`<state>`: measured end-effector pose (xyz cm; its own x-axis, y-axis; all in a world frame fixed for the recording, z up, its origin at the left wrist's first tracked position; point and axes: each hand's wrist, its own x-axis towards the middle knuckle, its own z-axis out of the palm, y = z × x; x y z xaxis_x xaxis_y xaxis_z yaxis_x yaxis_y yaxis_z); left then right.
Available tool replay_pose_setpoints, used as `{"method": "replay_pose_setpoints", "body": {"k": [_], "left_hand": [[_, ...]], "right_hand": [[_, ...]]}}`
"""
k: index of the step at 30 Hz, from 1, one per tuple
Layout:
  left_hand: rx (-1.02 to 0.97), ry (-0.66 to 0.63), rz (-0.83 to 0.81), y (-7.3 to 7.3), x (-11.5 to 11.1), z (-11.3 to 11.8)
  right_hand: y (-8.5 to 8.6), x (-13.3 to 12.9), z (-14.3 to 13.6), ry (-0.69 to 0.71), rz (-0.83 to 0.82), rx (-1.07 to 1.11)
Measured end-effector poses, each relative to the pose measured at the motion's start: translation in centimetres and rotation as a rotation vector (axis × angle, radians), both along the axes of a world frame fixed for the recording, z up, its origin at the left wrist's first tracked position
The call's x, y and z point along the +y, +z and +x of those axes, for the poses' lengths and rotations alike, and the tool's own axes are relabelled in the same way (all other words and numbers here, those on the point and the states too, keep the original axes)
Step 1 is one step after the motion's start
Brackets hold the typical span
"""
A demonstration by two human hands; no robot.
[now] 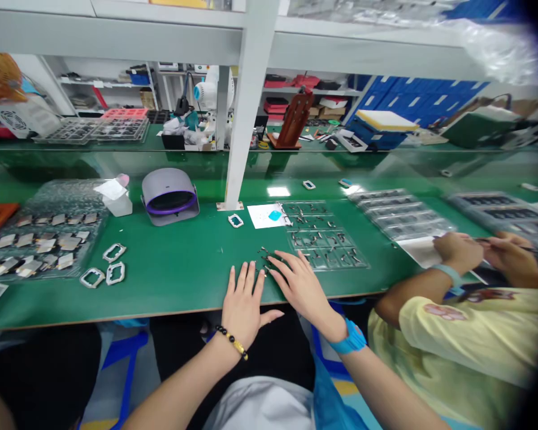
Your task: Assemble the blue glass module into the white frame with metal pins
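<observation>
My left hand lies palm down at the front edge of the green table, fingers stretched out. My right hand reaches in from the right with its fingers spread, wearing a blue wrist strap. Close to the fingertips of both hands lie small dark parts, too small to name; part of the group is hidden by the fingers. Just beyond the right hand is a clear plastic tray with rows of similar small dark parts. Next to it lies a white sheet with a blue piece.
White frames lie at left, near a tray of square metallic parts. A grey-purple visor-shaped device and a white cup stand behind. A post rises mid-table. At right, a co-worker's hands work beside another tray.
</observation>
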<state>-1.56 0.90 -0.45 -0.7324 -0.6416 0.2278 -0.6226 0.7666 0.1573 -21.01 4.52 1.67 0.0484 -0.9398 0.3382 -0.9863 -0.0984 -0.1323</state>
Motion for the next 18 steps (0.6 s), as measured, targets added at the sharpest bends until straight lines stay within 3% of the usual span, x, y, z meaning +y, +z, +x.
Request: {"method": "replay_pose_setpoints", "body": {"k": [12, 18], "left_hand": [[-0.037, -0.060, 0.019, 0.5, -0.7, -0.2], [-0.118, -0.044, 0.008, 1.1, -1.6, 1.3]], "right_hand": [[-0.2, 0.1, 0.6, 0.001, 0.010, -0.028], [-0.6, 0.1, 0.7, -0.002, -0.016, -0.055]]}}
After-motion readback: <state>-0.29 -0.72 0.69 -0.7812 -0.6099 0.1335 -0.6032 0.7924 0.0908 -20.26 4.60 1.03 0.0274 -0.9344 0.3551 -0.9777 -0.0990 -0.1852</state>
